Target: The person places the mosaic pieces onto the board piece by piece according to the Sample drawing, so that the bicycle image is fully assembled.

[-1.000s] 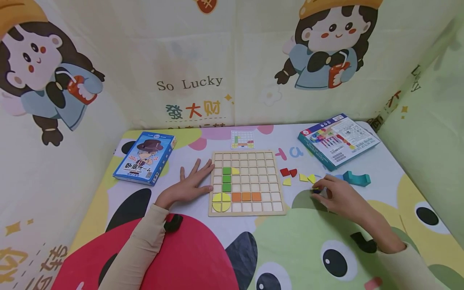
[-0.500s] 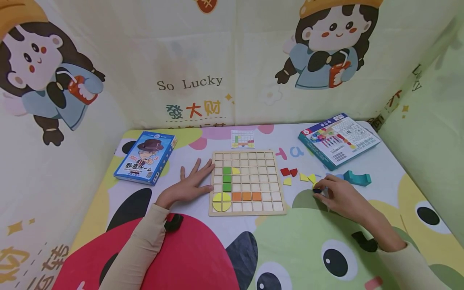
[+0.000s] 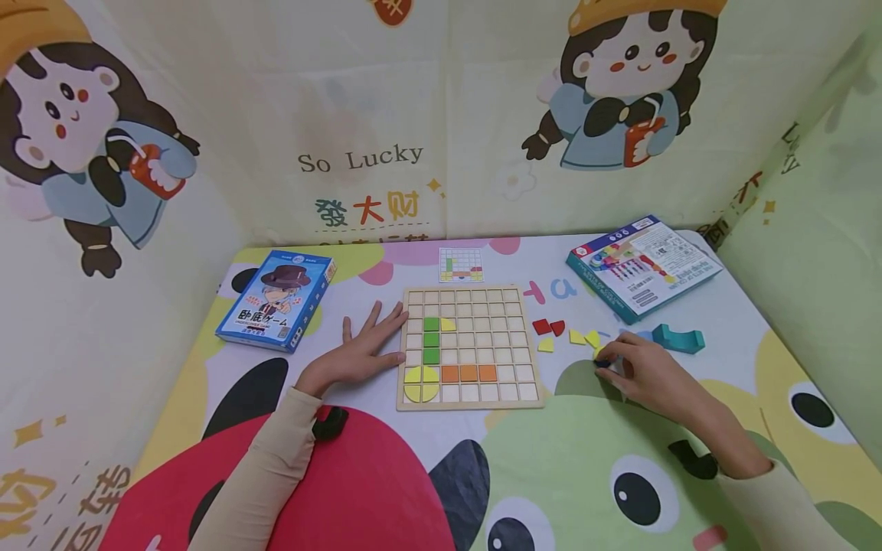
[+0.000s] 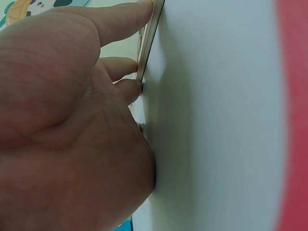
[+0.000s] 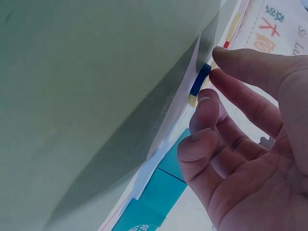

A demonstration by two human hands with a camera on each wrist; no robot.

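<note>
A square wooden grid board lies mid-table, with several green squares, a row of orange squares and yellow quarter-circle tiles in its cells. My left hand is spread along the board's left edge. In the left wrist view its fingertips touch the wooden side. To the right of the board, my right hand pinches a small dark blue piece between thumb and index finger, low over the table. The other fingers curl loosely. Just beyond the fingertips lie small yellow pieces.
Two red pieces lie beside the board's right edge. A teal curved block sits past my right hand. A printed pattern card is behind the board. A blue game box stands left, a teal-sided box back right.
The right fingers shift very slightly at the dark blue piece, showing a little more of it and of a yellow piece beside it. My left hand and the board stay put.
</note>
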